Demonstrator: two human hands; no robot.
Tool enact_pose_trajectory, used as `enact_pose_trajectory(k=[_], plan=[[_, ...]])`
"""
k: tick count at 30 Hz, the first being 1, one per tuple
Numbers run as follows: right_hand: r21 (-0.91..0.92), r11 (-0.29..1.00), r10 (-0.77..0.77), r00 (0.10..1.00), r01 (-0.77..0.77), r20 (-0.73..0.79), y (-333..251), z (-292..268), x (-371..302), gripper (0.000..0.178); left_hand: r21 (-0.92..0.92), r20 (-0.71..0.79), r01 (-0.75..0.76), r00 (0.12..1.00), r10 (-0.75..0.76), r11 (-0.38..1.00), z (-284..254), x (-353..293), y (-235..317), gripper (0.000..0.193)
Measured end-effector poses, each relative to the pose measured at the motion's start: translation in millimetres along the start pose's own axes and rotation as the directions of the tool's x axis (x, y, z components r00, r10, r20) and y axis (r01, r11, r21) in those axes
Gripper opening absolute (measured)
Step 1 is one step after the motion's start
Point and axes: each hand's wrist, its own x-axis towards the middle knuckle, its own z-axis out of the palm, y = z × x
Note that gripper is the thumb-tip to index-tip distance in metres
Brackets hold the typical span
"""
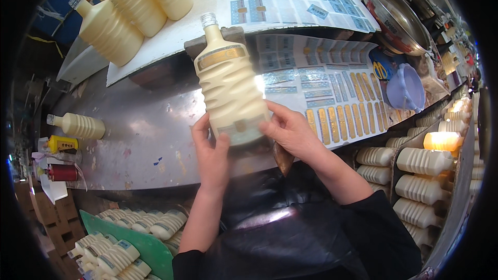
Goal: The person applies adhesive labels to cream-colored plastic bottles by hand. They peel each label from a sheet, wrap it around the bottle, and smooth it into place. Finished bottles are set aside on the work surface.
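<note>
A cream bottle [226,85] with rippled sides and a clear glass-like neck leans with its shoulder near a dark block [234,37] above the table. A gold label [223,57] curves round its shoulder, and a pale blue label [241,129] sits low on its front. My left hand [211,150] holds the left lower side, thumb by the blue label's edge. On the other lower side, my right hand [291,130] grips with its thumb at the label's right end. Sheets of gold strip labels [345,119] and blue labels [311,52] lie to the right.
More cream bottles [111,33] stand at the back left; one bottle [78,126] lies at the left. A purple bucket [404,88] and a metal pan [399,13] are at right. Bottles fill racks [423,186] at right and a green-sided bin [132,238] at lower left.
</note>
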Motion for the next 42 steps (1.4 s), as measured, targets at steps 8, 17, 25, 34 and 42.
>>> enact_pose_trajectory(k=[8, 17, 25, 34, 42], plan=[[-0.017, 1.000, -0.011, 0.999, 0.010, -0.031, -1, 3, 0, 0.057, -0.086, -0.014, 0.040, 0.999, -0.042, 0.995, 4, -1, 5, 0.065], [0.014, 1.000, -0.005, 0.999, 0.006, -0.039, -7, 6, -2, 0.057, -0.060, -0.027, 0.031, 0.999, -0.033, 0.998, 2, 0, 1, 0.063], [-0.005, 1.000, -0.006, 0.999, 0.006, -0.052, 2, 3, 2, 0.053, 0.032, -0.038, 0.097, 0.995, -0.096, 0.995, 8, 0, 8, 0.067], [0.055, 0.998, -0.005, 0.989, 0.013, -0.150, -4, -9, 6, 0.039, 0.021, -0.053, 0.085, 0.995, -0.084, 0.996, 10, 0, 12, 0.075], [-0.493, 0.702, -0.543, 0.834, 0.513, 0.096, -62, 5, -10, 0.028, 0.206, 0.007, 0.011, 1.000, -0.013, 0.978, 8, 0, 4, 0.101]])
